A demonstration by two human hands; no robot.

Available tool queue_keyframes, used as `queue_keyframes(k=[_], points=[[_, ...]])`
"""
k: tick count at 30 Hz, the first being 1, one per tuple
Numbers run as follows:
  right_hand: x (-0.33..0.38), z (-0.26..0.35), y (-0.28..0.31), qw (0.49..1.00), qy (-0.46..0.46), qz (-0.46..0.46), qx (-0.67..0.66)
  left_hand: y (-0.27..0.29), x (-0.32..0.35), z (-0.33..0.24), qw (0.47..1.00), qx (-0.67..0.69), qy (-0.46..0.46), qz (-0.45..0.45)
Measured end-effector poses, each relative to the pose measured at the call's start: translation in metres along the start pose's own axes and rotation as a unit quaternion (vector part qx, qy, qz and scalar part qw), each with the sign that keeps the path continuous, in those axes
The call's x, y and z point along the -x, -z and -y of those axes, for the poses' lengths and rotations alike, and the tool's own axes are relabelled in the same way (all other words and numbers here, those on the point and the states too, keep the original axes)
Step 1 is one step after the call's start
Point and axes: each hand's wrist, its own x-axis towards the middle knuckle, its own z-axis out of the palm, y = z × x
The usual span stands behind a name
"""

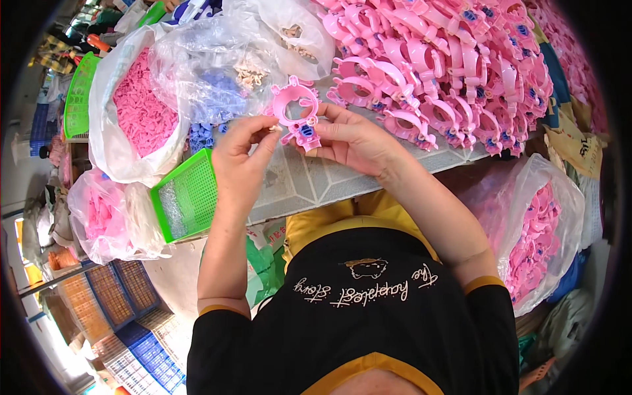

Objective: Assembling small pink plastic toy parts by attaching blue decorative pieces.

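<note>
My right hand (pixel 359 141) is closed round the lower part of a pink plastic ring-shaped piece (pixel 305 132) with small knobs and a blue insert. The ring stands upright above the table's edge, its round opening facing up toward me. Close to its left side, my left hand (pixel 238 158) pinches a small cream-coloured plastic bit (pixel 274 129) between thumb and fingertips. The bit's exact shape is too small to tell. Beyond the hands lies a plastic bag with similar cream bits (pixel 250 74) and blue parts (pixel 220 97).
A large heap of pink ring pieces (pixel 434 62) covers the table's right side. At left are a bag of small pink parts (pixel 145 105) and a green basket (pixel 187 197). Below the table's right end, another bag holds pink pieces (pixel 536 243). Stacked crates (pixel 122 296) stand lower left.
</note>
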Motion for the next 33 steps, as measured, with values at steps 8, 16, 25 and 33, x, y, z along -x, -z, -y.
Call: queue_keyframes(k=[8, 16, 25, 33], points=[[0.000, -0.001, 0.000, 1.000, 0.009, 0.002, 0.014, -0.016, 0.000, -0.008, 0.977, -0.178, -0.118, -0.026], [0.000, -0.002, 0.001, 0.998, 0.028, 0.010, 0.057, -0.015, 0.000, -0.016, 0.980, -0.182, -0.081, -0.013], [0.000, 0.000, 0.003, 1.000, 0.013, 0.014, 0.023, -0.017, 0.002, -0.018, 0.988, -0.143, -0.065, -0.011], [0.001, -0.001, 0.003, 0.999, 0.013, -0.016, 0.026, -0.022, 0.002, -0.013, 0.955, -0.241, -0.173, -0.016]])
